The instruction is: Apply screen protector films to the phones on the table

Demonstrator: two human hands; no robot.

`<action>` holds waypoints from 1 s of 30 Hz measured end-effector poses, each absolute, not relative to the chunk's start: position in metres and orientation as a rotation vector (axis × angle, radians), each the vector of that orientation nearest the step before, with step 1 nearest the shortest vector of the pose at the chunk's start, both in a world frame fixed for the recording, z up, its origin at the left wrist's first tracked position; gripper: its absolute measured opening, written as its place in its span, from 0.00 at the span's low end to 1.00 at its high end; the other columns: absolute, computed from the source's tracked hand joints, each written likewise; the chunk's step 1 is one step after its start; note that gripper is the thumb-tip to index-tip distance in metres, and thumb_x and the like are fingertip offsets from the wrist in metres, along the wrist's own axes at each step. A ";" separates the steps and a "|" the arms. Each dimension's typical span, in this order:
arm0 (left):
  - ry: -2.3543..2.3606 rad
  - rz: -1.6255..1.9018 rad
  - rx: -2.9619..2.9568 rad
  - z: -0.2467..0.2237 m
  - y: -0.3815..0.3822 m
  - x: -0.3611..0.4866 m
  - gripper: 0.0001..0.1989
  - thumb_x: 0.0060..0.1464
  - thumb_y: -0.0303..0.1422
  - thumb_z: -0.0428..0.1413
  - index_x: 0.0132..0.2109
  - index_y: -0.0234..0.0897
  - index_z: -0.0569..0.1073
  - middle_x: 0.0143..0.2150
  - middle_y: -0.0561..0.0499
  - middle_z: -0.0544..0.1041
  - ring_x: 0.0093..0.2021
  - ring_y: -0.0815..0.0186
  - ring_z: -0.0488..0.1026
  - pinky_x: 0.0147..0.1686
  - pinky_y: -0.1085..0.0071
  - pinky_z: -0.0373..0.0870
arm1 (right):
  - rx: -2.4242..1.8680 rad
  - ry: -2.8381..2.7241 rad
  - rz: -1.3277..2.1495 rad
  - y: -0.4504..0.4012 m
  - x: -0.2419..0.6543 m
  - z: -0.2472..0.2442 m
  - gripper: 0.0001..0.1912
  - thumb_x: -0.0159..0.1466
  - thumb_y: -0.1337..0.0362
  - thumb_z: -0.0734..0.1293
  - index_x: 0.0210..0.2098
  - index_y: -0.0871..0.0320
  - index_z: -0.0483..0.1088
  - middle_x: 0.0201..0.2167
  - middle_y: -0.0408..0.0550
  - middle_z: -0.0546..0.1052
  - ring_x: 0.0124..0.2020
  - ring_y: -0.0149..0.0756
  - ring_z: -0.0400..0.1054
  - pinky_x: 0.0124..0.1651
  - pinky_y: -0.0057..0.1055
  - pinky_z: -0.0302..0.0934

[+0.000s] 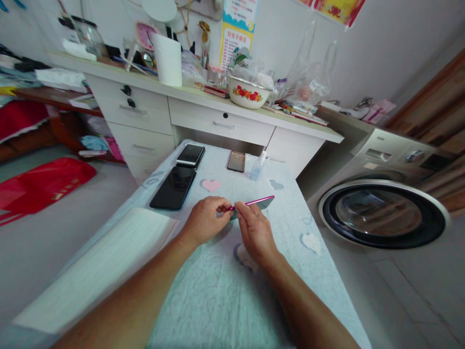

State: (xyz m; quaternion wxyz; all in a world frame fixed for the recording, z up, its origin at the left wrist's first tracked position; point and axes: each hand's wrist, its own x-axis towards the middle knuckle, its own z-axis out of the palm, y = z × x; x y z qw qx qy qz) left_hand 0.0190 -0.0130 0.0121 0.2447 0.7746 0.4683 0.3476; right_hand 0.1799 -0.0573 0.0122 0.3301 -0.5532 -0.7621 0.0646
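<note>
A thin smartphone (264, 201) with a shiny magenta edge is held tilted above the middle of the cloth-covered table. My right hand (254, 230) is closed round its near part, thumb on the edge. My left hand (209, 218) pinches at the phone's left end, fingertips close to the right thumb; whether something small sits between them cannot be made out. Left of my hands a large black phone (174, 186) lies flat, with a smaller phone (191, 154) behind it. Farther back are a phone case (236, 161) and a clear spray bottle (257, 167).
A long pale folded sheet (98, 269) lies along the table's left side. Behind the table stands a white desk (221, 118) bearing a paper roll (167, 60), a floral enamel bowl (249, 92) and plastic bags. To the right is a washing machine (385, 160); a red bag (47, 186) lies on the left floor.
</note>
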 end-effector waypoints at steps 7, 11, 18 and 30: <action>1.277 0.932 2.124 0.013 -0.013 0.019 0.04 0.52 0.31 0.56 0.32 0.38 0.76 0.32 0.53 0.79 0.35 0.66 0.74 0.38 0.70 0.65 | -1.400 -1.982 0.207 -0.054 0.184 0.006 0.16 0.70 0.67 0.55 0.54 0.56 0.66 0.43 0.51 0.75 0.44 0.38 0.71 0.47 0.31 0.64; 1.276 0.923 2.112 0.012 -0.012 0.019 0.05 0.52 0.31 0.56 0.32 0.38 0.76 0.32 0.53 0.79 0.35 0.66 0.74 0.37 0.71 0.65 | -1.361 -1.939 0.272 -0.052 0.187 0.003 0.14 0.70 0.66 0.56 0.54 0.55 0.64 0.47 0.50 0.75 0.48 0.36 0.71 0.49 0.31 0.65; 1.276 0.918 2.104 0.015 -0.013 0.019 0.05 0.52 0.31 0.55 0.31 0.37 0.75 0.31 0.53 0.79 0.35 0.66 0.73 0.37 0.71 0.65 | -1.328 -1.975 0.194 -0.051 0.188 0.005 0.13 0.70 0.66 0.56 0.50 0.57 0.68 0.43 0.51 0.76 0.45 0.37 0.71 0.48 0.32 0.65; 1.282 0.935 2.153 0.012 -0.013 0.018 0.05 0.52 0.31 0.56 0.32 0.37 0.76 0.31 0.52 0.78 0.34 0.66 0.73 0.37 0.70 0.66 | -1.246 -2.051 0.144 -0.054 0.181 0.003 0.14 0.70 0.68 0.56 0.50 0.56 0.70 0.38 0.50 0.74 0.40 0.36 0.69 0.42 0.28 0.64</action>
